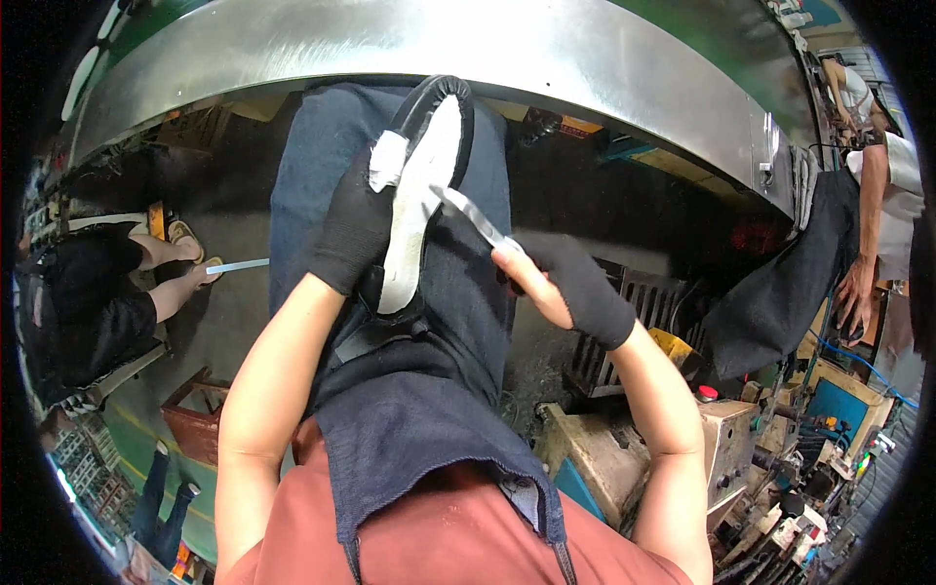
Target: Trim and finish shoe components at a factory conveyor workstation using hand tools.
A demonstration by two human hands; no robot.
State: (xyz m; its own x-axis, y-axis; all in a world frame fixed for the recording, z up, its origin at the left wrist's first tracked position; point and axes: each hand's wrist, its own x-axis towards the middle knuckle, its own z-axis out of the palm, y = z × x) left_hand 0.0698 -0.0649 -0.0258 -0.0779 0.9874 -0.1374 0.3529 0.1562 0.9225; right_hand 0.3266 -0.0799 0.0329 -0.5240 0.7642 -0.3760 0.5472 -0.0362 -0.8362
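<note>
A black shoe [409, 234] lies on my lap with its sole side up and its toe away from me. A long white insole board [417, 195] covers most of its underside, and the black upper is gathered in folds round the toe. In its black fingerless glove, my left hand [359, 214] grips the shoe's left side. White wrapping [388, 161] shows at that hand's fingertips. My right hand [558, 283], gloved alike, is closed round a silver blade-like tool [470, 216]. The tool's tip is over the shoe's right edge; whether it touches is unclear.
A metal bench edge [546, 54] curves across in front of my knees. Machine housings [600, 458] stand close by my right elbow, beside a dark slatted crate [639, 302]. Other people sit at left and far right; one co-worker's hand [858, 297] shows there.
</note>
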